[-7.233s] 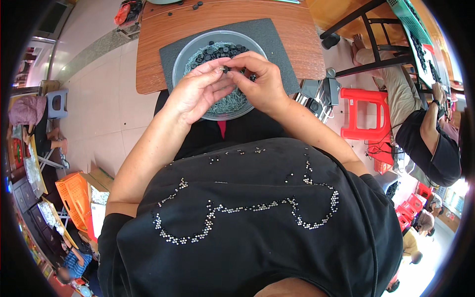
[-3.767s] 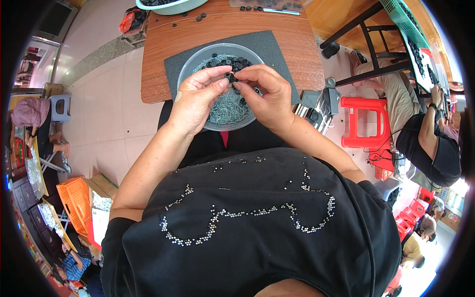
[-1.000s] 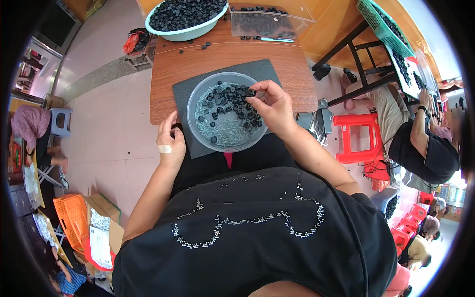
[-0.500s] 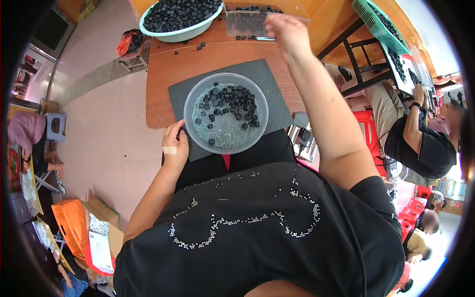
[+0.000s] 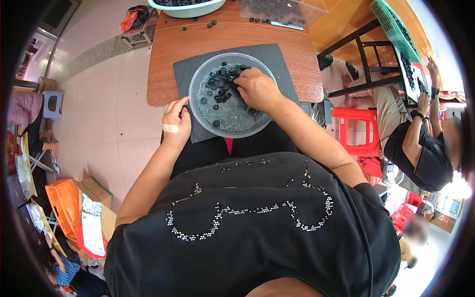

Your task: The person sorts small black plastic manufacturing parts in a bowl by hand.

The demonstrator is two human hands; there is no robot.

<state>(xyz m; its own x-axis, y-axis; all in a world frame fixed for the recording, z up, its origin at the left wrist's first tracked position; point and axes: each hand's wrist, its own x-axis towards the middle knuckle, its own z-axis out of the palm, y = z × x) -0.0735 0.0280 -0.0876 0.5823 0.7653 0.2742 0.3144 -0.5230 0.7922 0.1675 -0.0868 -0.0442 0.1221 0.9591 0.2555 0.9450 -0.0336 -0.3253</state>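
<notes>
Black caps [image 5: 225, 77], apparently plastic, lie in the clear tub [image 5: 191, 94]; likely light, stiff and smooth, best pinched across opposite sides. The right hand's [image 5: 260, 89] fingers bend down among them, any grip hidden; the left hand's [image 5: 176, 122] curl beside the tub, their hold unclear. Half a second earlier, the right hand was near the far transparent box [image 5: 283, 11].

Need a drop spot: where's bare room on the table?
Bare table between mat and loose black pieces; also strips along the mat's left and right. Crowded: far end, with tub and box, and the bowl, where the right hand is among more black pieces.
</notes>
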